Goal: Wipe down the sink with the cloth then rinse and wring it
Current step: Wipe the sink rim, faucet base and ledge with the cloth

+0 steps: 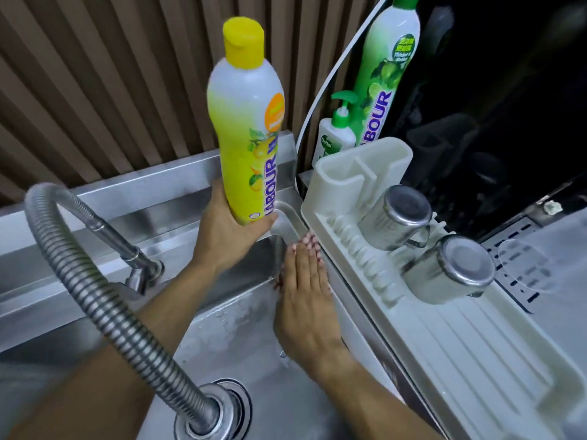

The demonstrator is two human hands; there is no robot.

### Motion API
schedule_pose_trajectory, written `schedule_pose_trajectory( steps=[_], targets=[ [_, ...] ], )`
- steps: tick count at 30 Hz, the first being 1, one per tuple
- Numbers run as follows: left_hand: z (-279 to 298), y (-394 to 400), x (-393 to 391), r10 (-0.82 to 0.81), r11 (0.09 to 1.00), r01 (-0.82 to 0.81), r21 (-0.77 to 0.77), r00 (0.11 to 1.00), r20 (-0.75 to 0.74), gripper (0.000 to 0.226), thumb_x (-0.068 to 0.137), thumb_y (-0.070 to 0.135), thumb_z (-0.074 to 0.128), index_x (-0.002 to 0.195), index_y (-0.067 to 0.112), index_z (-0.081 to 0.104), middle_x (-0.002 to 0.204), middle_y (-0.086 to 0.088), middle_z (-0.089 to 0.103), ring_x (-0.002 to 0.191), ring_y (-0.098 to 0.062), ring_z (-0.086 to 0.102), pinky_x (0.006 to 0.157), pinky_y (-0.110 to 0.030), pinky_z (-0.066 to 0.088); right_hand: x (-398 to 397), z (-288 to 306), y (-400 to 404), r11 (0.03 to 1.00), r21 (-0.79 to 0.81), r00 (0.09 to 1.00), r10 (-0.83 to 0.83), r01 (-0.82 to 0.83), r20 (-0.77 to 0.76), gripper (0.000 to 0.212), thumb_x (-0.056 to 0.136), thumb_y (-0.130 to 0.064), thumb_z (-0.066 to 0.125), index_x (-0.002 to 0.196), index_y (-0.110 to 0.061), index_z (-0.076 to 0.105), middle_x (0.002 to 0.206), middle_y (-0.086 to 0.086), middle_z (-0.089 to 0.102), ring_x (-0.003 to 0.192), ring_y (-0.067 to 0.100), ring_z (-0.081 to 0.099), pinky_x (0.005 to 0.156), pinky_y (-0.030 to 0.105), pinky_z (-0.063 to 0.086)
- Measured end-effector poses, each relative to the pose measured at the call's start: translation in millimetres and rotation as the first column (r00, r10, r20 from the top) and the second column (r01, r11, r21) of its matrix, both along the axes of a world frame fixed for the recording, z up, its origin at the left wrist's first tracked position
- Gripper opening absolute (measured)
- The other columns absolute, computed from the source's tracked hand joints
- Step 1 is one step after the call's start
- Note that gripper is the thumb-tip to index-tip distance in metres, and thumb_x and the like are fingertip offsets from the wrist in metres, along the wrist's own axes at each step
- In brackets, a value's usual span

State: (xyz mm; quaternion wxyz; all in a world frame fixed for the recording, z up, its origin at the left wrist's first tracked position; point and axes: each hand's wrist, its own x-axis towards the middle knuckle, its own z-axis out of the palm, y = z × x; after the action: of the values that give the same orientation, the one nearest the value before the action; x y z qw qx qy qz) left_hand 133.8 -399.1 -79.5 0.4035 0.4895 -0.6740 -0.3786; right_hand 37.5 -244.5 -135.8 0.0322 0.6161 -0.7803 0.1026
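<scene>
- Ribbed brown wall panels back a stainless steel sink (241, 325) whose basin floor is wet, with the round drain (236, 404) near the bottom of the view.
- A flexible corrugated faucet hose (95, 281) arches from the rear ledge down over the drain.
- The left hand (225, 230) holds a yellow dish soap bottle (247, 134) by its base, the grip curled around the bottom, the bottle roughly upright and lifted above the sink's rear right corner.
- The right hand (306, 300) lies flat with fingers straight and pressed together, against the sink's right inner wall just below the rim.
- No cloth shows clearly; a dark red bit (279, 282) peeks out at the left edge of the right hand, and I cannot tell whether it is the cloth under the palm.
- On the bench to the right sits a white plastic dish drainer (444, 328) carrying two steel mugs (397, 217) (451, 268), lying on their sides with bases toward the camera.
- Behind the drainer stand a green dish soap bottle (384, 77) and a pump bottle of hand wash (336, 134).
</scene>
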Motion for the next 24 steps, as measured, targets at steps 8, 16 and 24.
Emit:
schedule_pose_trajectory(
  steps=[8,16,24],
  targets=[
    [-18,-5,-22,-0.051,0.996,0.047,0.076,0.997,0.055,0.078,0.07,0.049,0.09,0.128,0.026,0.044,0.115,0.007,0.068,0.099,-0.015,0.068,0.083,-0.03,0.053,2,-1,-32,0.993,0.049,0.994,-0.104,0.105,-0.025,0.077,0.099,-0.041,0.029,0.159,0.006,0.021,0.167,0.027,0.012,0.158,0.037,0.01,0.129,0.048,0.01],
    [-29,-14,-15,-0.059,0.996,0.048,0.078,0.987,0.152,0.082,0.053,0.077,0.081,0.116,0.033,0.05,0.112,0.004,0.069,0.105,-0.021,0.067,0.087,-0.044,0.058,-6,5,19,0.992,0.023,0.992,-0.122,0.122,-0.019,0.082,0.083,-0.02,0.058,0.159,-0.005,0.031,0.167,0.014,0.029,0.155,0.031,0.027,0.128,0.042,0.014],
    [-35,-14,-10,-0.098,0.994,0.088,0.056,0.972,0.213,0.088,0.053,0.082,0.078,0.116,0.025,0.056,0.112,0.002,0.07,0.106,-0.023,0.066,0.089,-0.046,0.056,19,6,11,0.954,0.02,0.953,-0.296,0.298,-0.07,0.075,0.099,-0.036,0.053,0.156,0.006,0.027,0.166,0.025,0.02,0.156,0.037,0.021,0.128,0.049,0.014]
  ],
)
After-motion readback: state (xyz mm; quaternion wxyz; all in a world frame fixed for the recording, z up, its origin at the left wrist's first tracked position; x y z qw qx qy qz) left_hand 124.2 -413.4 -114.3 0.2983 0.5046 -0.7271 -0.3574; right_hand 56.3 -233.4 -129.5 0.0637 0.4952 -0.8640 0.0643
